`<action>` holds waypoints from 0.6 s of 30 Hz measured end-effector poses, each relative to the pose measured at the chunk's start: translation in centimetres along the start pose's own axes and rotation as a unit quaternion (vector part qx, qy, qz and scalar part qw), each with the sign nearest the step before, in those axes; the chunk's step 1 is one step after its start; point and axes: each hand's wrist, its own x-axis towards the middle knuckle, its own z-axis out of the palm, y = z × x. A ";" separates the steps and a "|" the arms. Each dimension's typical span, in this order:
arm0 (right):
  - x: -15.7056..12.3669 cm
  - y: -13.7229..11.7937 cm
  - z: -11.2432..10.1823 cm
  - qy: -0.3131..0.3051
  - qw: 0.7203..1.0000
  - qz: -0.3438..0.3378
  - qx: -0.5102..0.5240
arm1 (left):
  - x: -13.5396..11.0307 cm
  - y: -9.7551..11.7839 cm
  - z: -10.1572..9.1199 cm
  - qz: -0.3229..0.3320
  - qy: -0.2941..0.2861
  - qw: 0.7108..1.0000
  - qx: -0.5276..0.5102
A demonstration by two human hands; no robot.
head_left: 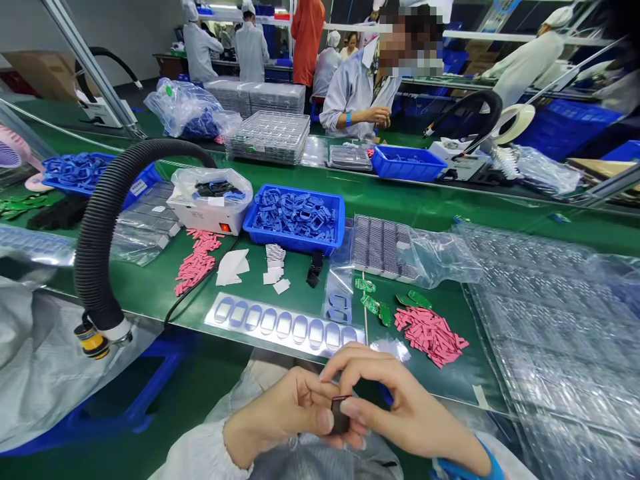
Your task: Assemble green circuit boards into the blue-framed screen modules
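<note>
A small dark rectangular part [340,415] is pinched between both of my hands low in the middle of the view, above my lap. My left hand [285,413] curls round it from the left, thumb on its edge. My right hand [395,400] arches over it from the right, fingertips pressed on its top. Just beyond my hands lies a long clear strip with oval pockets [285,327] on the green table [430,200]. A pile of pink strips [433,333] and a few green circuit boards [373,303] sit to the right of it.
A blue bin of blue frames [296,217] stands mid-table beside a white box with a red switch [203,215]. A black ribbed hose [100,227] arcs at left. Clear blister trays [555,320] cover the right. A second pink pile [195,263] lies left. A seated person [360,87] works opposite.
</note>
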 end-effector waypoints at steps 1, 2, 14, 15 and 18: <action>-0.4 0.1 0.2 0.047 0.999 -0.016 -0.018 | 0.0 0.1 0.4 0.012 0.006 1.000 0.000; -0.7 0.2 0.3 0.105 0.993 -0.038 -0.049 | -0.1 0.2 0.7 0.028 0.018 0.999 0.003; -1.7 -0.5 0.4 0.232 0.924 -0.146 -0.265 | -1.0 0.7 2.9 0.109 0.095 0.989 0.032; -1.7 -0.5 0.3 0.230 0.926 -0.144 -0.260 | -1.0 0.7 2.9 0.114 0.094 0.988 0.034; -1.6 -0.6 0.3 0.227 0.931 -0.139 -0.249 | -1.1 0.8 3.0 0.121 0.093 0.987 0.045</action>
